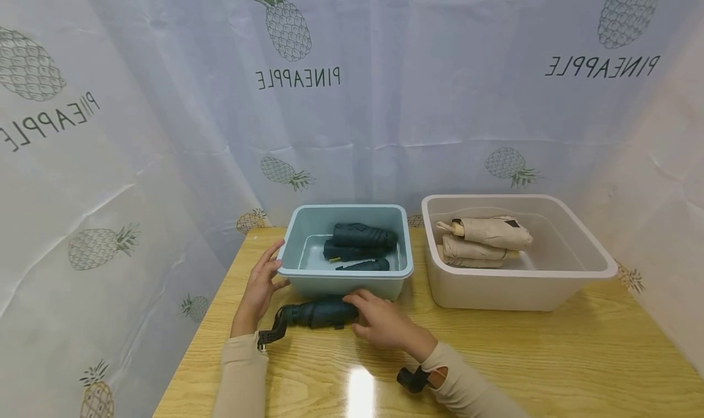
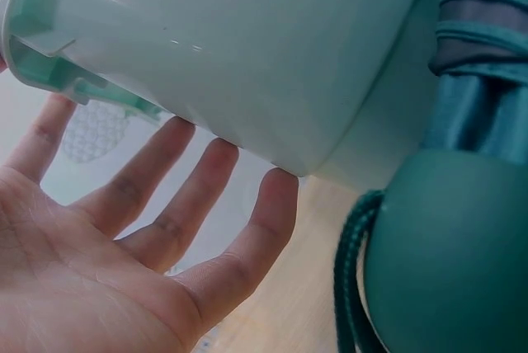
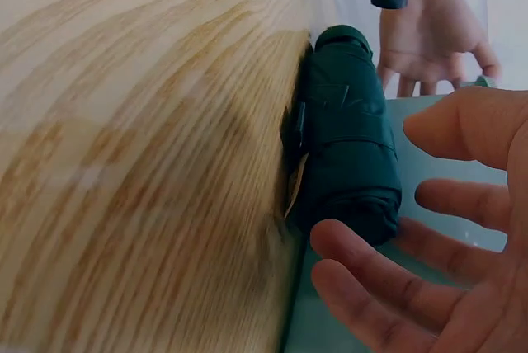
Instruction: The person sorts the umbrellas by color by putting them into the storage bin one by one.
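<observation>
A folded dark green umbrella (image 1: 324, 313) lies on the table along the front of a light blue bin (image 1: 346, 274). My right hand (image 1: 387, 321) is at the umbrella's right end, fingers spread and loosely bent; in the right wrist view the fingertips (image 3: 334, 242) come right up to that end without curling round it. At the bin's left side, my left hand (image 1: 258, 293) has its fingertips against the wall and rim. The umbrella's rounded green handle (image 2: 454, 246), with a cord loop, shows beside that hand. Several dark folded umbrellas (image 1: 363, 236) lie inside the blue bin.
To the right stands a larger beige bin (image 1: 511, 289), holding several folded beige umbrellas (image 1: 489, 231). Both bins rest on a wood-grain table (image 1: 495, 357). A curtain (image 1: 385, 112) with pineapple prints hangs behind and at the sides.
</observation>
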Motion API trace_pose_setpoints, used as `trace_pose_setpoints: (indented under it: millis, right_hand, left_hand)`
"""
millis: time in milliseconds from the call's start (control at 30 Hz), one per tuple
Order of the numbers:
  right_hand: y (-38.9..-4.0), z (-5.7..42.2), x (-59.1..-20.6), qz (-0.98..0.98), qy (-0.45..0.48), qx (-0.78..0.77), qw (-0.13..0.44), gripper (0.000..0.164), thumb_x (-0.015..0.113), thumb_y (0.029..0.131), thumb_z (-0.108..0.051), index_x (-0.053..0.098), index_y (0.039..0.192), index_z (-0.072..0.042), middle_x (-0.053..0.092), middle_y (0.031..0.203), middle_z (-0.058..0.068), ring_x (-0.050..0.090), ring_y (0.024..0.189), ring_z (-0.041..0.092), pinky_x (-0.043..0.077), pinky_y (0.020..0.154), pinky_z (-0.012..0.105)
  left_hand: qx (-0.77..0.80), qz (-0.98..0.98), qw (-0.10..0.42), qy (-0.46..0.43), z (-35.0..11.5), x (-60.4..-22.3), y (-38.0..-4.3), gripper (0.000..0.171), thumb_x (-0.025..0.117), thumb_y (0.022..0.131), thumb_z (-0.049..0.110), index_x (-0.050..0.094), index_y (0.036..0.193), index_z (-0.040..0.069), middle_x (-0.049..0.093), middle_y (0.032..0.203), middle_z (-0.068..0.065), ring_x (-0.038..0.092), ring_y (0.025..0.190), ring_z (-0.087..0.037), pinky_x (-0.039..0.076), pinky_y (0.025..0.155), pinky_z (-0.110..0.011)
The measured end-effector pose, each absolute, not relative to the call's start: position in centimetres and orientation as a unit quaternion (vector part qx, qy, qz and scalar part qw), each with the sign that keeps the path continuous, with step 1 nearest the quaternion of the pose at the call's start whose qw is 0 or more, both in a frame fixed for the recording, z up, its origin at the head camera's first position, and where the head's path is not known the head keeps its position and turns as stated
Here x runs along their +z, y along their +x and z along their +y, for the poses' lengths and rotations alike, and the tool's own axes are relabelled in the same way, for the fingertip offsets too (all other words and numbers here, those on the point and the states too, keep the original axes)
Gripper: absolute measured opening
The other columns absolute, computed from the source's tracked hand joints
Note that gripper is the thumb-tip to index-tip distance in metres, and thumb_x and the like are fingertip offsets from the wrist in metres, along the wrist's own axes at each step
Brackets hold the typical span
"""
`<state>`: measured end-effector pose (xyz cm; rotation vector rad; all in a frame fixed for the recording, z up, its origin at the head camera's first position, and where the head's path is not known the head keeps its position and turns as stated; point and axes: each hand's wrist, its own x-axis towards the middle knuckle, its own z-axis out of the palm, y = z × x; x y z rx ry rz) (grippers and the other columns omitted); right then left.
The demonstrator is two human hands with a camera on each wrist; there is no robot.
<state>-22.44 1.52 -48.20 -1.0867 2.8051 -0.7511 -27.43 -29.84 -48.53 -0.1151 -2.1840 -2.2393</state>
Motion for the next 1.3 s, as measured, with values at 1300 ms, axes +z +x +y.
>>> trace_pose_setpoints:
  millis: [1300]
  right_hand:
    - [-22.7, -0.7, -51.2, 0.927, -0.243, -0.287, 0.012, 0.052, 0.079, 0.085, -0.047, 0.067, 0.122, -0.014, 0.073, 0.110, 0.005, 0.070, 0.092, 0.023, 0.053, 0.076, 0.037]
  left_hand:
    - [-0.719, -0.694, 0.001, -0.042, -29.8, -48.4, -27.2, 0.053, 0.042, 0.109, 0.023, 0.034, 0.161, 0.024, 0.041, 0.153, -0.014, 0.053, 0.128, -0.024, 0.048, 0.099, -0.052]
